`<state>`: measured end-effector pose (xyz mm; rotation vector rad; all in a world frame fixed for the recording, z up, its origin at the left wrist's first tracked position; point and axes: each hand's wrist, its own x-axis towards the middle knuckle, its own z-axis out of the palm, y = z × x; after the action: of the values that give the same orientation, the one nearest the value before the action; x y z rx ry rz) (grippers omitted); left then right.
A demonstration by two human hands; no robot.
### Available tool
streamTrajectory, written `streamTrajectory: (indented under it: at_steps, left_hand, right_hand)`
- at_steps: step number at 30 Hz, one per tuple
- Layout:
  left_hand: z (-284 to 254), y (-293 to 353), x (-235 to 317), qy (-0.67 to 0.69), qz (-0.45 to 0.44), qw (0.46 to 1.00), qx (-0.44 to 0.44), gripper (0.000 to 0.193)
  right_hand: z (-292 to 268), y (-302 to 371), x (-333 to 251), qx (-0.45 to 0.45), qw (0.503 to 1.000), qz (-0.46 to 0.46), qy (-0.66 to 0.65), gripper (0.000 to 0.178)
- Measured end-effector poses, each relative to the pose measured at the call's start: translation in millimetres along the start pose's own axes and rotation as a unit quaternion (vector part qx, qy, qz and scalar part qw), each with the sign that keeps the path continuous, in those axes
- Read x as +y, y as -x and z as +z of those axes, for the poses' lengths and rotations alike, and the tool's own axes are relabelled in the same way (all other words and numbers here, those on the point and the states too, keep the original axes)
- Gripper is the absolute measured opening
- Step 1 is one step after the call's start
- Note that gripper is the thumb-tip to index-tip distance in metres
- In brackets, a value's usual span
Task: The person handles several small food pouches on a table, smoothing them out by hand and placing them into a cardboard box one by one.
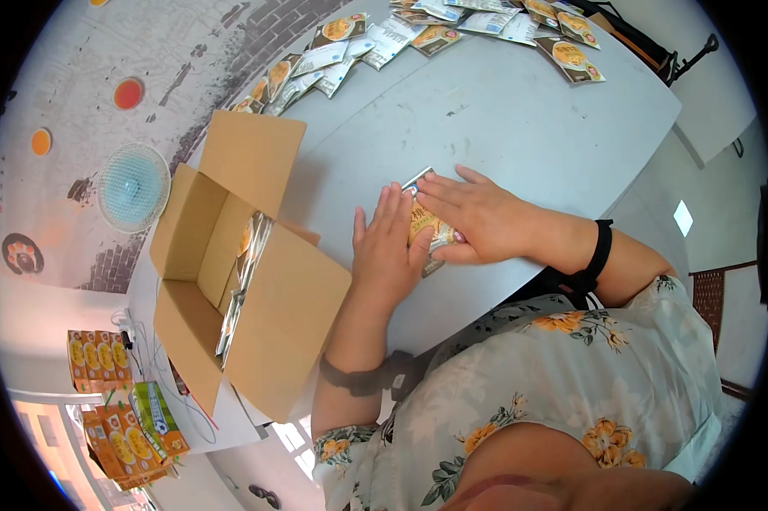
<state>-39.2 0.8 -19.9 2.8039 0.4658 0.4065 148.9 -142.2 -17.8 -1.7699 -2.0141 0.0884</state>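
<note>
Head view shows the left hand point(384, 254) and right hand point(479, 217) laid flat, pinching nothing, over a printed food sachet point(427, 223) on the grey table point(520, 128) beside an open cardboard box point(292, 311), apparently flattening it; the next move likely calls for fingertips under its edge.

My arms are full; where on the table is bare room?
Bare grey tabletop lies between the right hand and scattered flat brown and white packets. Crowded: among those packets, and left, around the open brown cardboard box.
</note>
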Motion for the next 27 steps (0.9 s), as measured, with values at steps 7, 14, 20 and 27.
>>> streamTrajectory:
  at_steps: [7, 14, 20, 27]
  left_hand:
    - [-1, 0, 3, -0.031, -0.018, 0.999, -0.009, 0.063]
    - [-8, -3, -4, -0.019, -0.055, 0.996, 0.071, 0.046]
    - [-7, -8, -4, -0.004, 0.008, 0.993, 0.119, 0.046]
    - [2, -6, 1, -0.026, 0.023, 0.999, -0.008, 0.077]
  right_hand:
    - [5, 2, -4, 0.049, 0.999, 0.006, 0.016, 0.082]
    - [4, -1, 2, 0.135, 0.981, 0.115, 0.077, 0.071]
    - [5, 3, -3, 0.006, 0.999, -0.002, 0.05, 0.08]
    - [6, 4, -5, 0.009, 0.999, 0.001, 0.044, 0.086]
